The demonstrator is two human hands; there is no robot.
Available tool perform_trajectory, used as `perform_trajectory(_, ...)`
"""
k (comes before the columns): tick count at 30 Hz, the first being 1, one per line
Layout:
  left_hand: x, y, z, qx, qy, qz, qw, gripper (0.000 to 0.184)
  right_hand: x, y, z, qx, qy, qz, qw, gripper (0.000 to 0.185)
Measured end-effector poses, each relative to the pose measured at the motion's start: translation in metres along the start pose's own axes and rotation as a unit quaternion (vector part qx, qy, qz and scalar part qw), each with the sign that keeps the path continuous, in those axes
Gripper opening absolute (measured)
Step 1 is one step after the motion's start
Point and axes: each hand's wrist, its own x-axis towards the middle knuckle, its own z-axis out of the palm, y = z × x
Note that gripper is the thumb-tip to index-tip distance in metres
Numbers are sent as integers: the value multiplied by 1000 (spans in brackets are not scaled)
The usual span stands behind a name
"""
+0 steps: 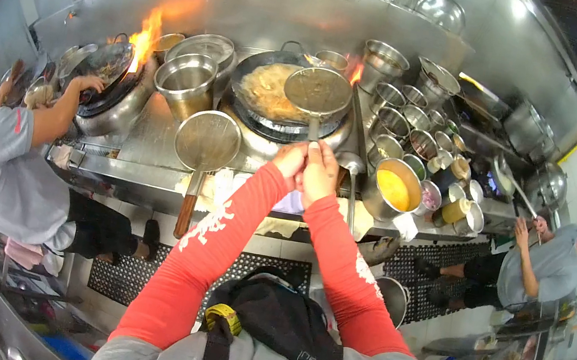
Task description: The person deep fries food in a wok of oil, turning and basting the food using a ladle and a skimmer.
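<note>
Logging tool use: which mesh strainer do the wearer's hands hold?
The round metal mesh strainer above the central black wok: left hand and right hand grip its handle; the wooden-handled mesh strainer lies unheld.

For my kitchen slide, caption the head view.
Left hand and right hand hold a strainer at a wok of brownish liquid.

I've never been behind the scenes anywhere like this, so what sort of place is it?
Most likely a restaurant or other commercial kitchen: a large strainer is held out at a big wok, a tall flame flares on the left, and many metal containers crowd together on the right.
</note>
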Motion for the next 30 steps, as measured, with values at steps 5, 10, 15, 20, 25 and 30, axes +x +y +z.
perform_trajectory(5, -24, 34, 25, 3, 175, 33, 984, 21, -47, -34, -35, -67, -31, -1, 997, 51)
perform_trajectory(10, -58, 86, -38, 275, 244, 38, 929, 28, -59, 49, -193, -597, 24, -153, 787, 51)
perform_trajectory(15, -54, 111, -107, 666, 279, 95, 685, 24, -106, 113, -248, -650, 21, -48, 758, 61)
perform_trajectory(20, -35, 101, -111, 767, 273, 177, 553, 18, -109, 124, -255, -554, 60, -59, 828, 67)
perform_trajectory(25, -27, 90, -110, 764, 275, 155, 562, 16, -124, 97, -230, -453, 40, -212, 865, 61)
perform_trajectory(30, -39, 92, -87, 663, 300, 107, 678, 16, -68, -4, -174, -456, -115, -163, 867, 63)
